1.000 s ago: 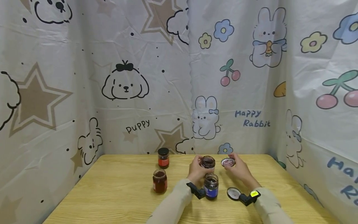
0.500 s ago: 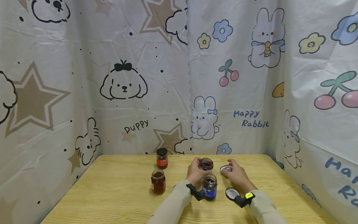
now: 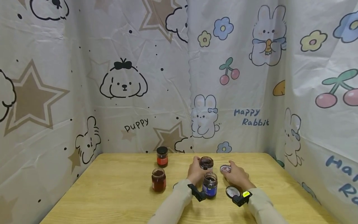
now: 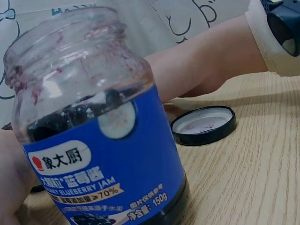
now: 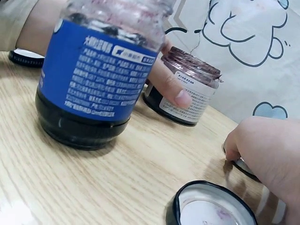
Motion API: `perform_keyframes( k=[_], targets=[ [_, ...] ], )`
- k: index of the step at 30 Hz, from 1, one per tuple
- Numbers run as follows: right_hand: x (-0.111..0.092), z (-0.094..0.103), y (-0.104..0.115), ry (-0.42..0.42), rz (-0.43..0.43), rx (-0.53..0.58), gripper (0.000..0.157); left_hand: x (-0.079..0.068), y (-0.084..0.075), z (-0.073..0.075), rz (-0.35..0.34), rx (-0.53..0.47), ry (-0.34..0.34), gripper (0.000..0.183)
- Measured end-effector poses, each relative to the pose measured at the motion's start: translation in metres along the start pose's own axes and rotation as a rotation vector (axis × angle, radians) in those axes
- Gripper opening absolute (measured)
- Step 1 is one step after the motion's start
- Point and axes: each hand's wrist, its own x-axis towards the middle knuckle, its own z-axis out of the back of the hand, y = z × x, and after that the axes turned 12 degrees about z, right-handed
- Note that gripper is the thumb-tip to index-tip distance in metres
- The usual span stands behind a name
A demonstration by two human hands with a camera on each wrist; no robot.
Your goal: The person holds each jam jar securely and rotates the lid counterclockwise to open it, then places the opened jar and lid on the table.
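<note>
My left hand grips an open jam jar with a pale label, its thumb laid across the front in the right wrist view. This jar stands on the table, dark residue round its threads. To its right, my right hand pinches a jar lid by the edge, inner face up, down at the table. An open blueberry jam jar with a blue label stands nearer, between the forearms. Beside it a black-rimmed lid lies inside up; it shows in the left wrist view too.
On the left stand an open jar of red-brown jam and, behind it, a red-labelled jar with its black lid on. Another lid lies by the left forearm. Patterned curtains hang round the wooden table.
My right hand has lowered the lid from beside the jar's mouth to the table. My left hand has set the pale-labelled jar slightly lower and keeps its grip. The other jars stay put.
</note>
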Motion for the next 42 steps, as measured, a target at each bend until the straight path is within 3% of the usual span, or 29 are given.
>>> perform_keyframes(
  k=[11, 22, 34, 42],
  targets=[
    [-0.004, -0.005, 0.001, 0.015, -0.009, -0.056, 0.081, -0.006, 0.000, 0.004, -0.005, -0.012, 0.077, 0.073],
    [-0.002, -0.004, 0.001, -0.006, 0.023, -0.069, 0.071, 0.000, -0.003, 0.004, -0.004, -0.003, 0.091, 0.083],
    [-0.007, 0.003, 0.004, 0.003, 0.080, -0.005, 0.070, 0.002, -0.006, 0.015, 0.001, 0.062, 0.144, 0.094],
    [-0.008, 0.012, -0.006, -0.015, 0.140, 0.097, 0.070, 0.003, -0.021, 0.031, -0.007, -0.072, 0.212, 0.099]
  ],
)
